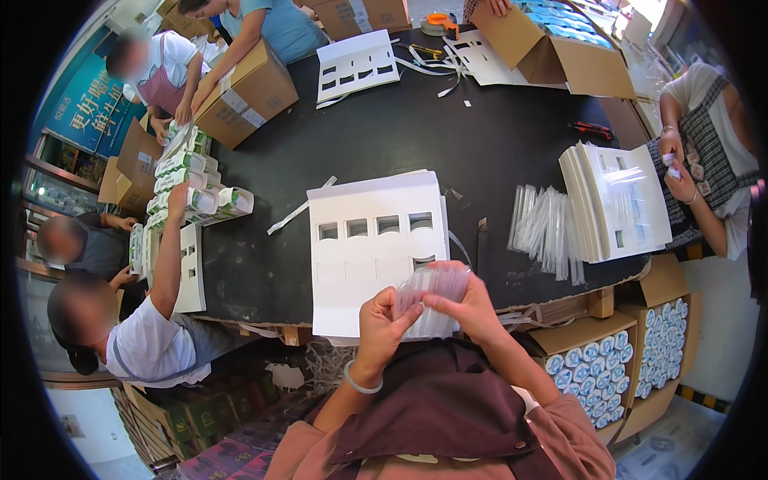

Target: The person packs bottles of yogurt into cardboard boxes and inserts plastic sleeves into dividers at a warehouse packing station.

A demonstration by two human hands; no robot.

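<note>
My left hand (384, 321) and my right hand (471, 306) hold a flat bundle of clear plastic-wrapped strips (429, 300) between them, thumbs on top. The strips look like wrapped drinking straws. Under the bundle lies a stack of white die-cut cardboard sheets (342, 288) at the table's front edge. Its top sheet has a row of cut windows showing dark through them. Lower down, a second row has one window open beside the bundle, while others are only slit outlines. The bundle hides the sheet's lower right part.
Loose clear-wrapped strips (546, 231) lie right on the black table (258, 264), beside another white cardboard stack (642, 234). White-green cartons (201, 201) stand left among co-workers. Also about are a red cutter (591, 130), tape dispenser (440, 26) and cardboard box (249, 90).
</note>
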